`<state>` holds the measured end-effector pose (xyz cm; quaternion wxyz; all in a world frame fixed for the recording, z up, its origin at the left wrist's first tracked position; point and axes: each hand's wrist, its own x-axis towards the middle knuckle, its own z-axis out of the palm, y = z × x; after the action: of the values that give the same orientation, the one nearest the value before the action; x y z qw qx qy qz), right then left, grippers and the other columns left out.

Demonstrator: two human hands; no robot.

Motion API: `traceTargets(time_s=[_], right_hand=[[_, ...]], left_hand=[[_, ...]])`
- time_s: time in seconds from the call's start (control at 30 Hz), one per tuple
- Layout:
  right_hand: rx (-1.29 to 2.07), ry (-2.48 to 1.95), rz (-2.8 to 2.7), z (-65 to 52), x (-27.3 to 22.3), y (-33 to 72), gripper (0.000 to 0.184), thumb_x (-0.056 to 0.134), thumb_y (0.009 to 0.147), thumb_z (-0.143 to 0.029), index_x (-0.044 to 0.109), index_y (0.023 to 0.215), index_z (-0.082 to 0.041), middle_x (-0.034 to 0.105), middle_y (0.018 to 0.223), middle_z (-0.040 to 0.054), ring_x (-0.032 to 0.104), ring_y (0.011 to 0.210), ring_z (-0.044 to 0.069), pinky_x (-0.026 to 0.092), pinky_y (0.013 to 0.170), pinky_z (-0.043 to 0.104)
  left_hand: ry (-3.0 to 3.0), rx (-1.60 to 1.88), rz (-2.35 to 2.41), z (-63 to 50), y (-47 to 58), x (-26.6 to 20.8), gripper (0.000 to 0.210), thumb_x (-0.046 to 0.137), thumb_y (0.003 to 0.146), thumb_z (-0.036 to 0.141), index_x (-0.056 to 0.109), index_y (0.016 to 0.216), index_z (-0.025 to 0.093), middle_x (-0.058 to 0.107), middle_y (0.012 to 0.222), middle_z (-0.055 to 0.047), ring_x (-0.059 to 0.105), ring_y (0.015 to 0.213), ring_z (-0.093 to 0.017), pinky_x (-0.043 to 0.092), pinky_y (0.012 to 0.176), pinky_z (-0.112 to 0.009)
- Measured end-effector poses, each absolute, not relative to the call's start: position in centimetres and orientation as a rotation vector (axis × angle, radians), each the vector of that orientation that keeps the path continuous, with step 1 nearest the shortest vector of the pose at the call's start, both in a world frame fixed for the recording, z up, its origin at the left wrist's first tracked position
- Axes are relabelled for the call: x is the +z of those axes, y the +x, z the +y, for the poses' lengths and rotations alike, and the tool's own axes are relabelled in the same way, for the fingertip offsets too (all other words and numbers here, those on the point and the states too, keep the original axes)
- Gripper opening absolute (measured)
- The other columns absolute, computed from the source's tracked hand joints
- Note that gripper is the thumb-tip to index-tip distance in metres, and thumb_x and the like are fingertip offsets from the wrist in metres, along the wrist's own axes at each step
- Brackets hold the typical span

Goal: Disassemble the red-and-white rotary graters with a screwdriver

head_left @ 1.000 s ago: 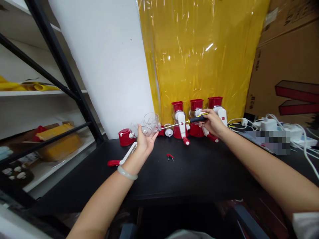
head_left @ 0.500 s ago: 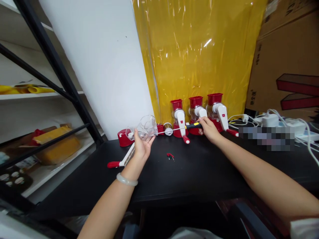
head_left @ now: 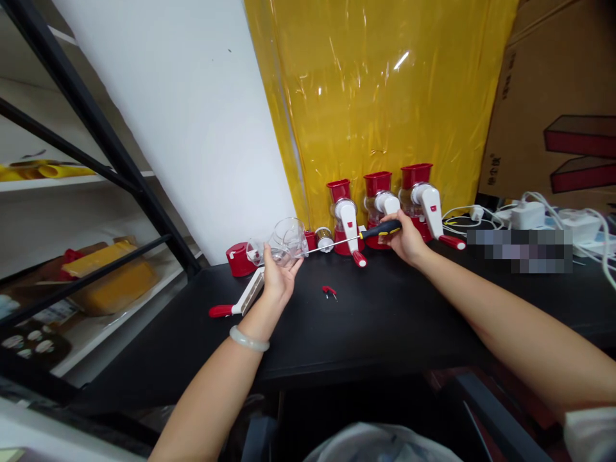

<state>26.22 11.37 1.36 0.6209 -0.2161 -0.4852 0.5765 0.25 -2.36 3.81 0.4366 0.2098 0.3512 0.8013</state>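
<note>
My left hand [head_left: 280, 274] is closed round a clear plastic grater body [head_left: 289, 236], tilted above the table. In my right hand [head_left: 404, 237] is a screwdriver [head_left: 382, 230] with a black and yellow handle. Its long shaft points left, and the tip reaches the right end of the clear body by my left fingers; exact contact is hard to make out. Behind the left hand lie a red base [head_left: 242, 259] and a white crank with a red handle [head_left: 222, 311]. A metal grater drum [head_left: 324, 239] stands near the shaft. Small red parts and screws [head_left: 330, 292] lie in front.
Three red and white rotary graters [head_left: 385, 192] stand along the yellow plastic sheet [head_left: 375, 83]. White chargers and cables [head_left: 529, 215] lie at the right, before a cardboard box [head_left: 529, 96]. A black-framed shelf [head_left: 91, 122] borders the black table [head_left: 366, 327] on the left.
My right hand has shifted its grip, with fingers now more opened along the screwdriver handle. The tip stays at the clear body. The whole view has moved slightly.
</note>
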Motion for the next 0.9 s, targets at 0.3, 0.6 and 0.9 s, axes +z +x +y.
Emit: traceTargets(time_s=[0.3, 0.6, 0.9], right_hand=[[1.427, -0.564, -1.085, 10.8, 1.8, 25.9, 0.021, 0.066, 0.075, -0.037, 0.051, 0.076, -0.023, 0.041, 0.047, -0.0072, 0.039, 0.042, 0.009, 0.043, 0.048, 0.025], [1.379, -0.627, -1.138, 11.3, 1.4, 26.3, 0.031, 0.064, 0.073, -0.049, 0.050, 0.084, -0.024, 0.055, 0.061, -0.0041, 0.051, 0.048, 0.013, 0.047, 0.049, 0.029], [1.365, -0.690, -1.194, 10.9, 1.5, 26.0, 0.020, 0.063, 0.077, -0.035, 0.046, 0.076, -0.024, 0.038, 0.041, -0.0095, 0.035, 0.037, 0.009, 0.042, 0.045, 0.024]], left_hand=[[0.478, 1.984, 0.856, -2.2, 0.2, 3.6, 0.044, 0.049, 0.093, 0.056, 0.061, 0.121, 0.024, 0.069, 0.108, -0.010, 0.068, 0.100, -0.021, 0.054, 0.092, -0.037], [0.483, 2.003, 0.867, -2.2, 0.3, 3.8, 0.045, 0.048, 0.094, 0.055, 0.059, 0.123, 0.022, 0.068, 0.110, -0.011, 0.068, 0.099, -0.021, 0.054, 0.092, -0.038], [0.469, 2.005, 0.837, -2.2, 0.0, 4.0, 0.047, 0.050, 0.092, 0.057, 0.058, 0.126, 0.025, 0.067, 0.112, -0.011, 0.067, 0.101, -0.022, 0.053, 0.094, -0.037]])
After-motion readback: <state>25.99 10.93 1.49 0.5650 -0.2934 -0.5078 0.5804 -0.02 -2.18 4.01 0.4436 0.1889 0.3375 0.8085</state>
